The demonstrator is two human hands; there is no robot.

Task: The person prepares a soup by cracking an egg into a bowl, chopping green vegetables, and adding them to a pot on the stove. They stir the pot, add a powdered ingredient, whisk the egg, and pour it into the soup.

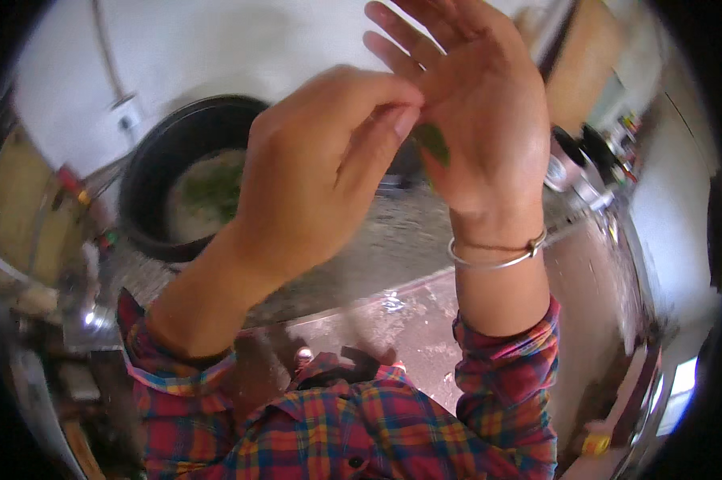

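Observation:
My left hand (pixel 313 162) is raised in front of me, thumb and index fingertip pinched together against or very near my right palm. My right hand (pixel 487 108) is held up with its palm facing me and its fingers spread. A small green leaf (pixel 434 144) lies against the thumb-side edge of that palm, just below the left fingertips. Whether the pinch holds anything is hidden. Behind my left hand stands a large round black pot (pixel 134 186), with green leaves (pixel 208 189) over something pale inside. A metal bangle (pixel 499 264) circles my right wrist.
The pot stands on a grey stone-like counter (pixel 397 234) against a white wall (pixel 217 48) with a socket (pixel 125 119). Blurred containers or appliances (pixel 568 162) stand to the right. Below is a worn reddish floor (pixel 421 336). A shiny metal object (pixel 94 321) sits at left.

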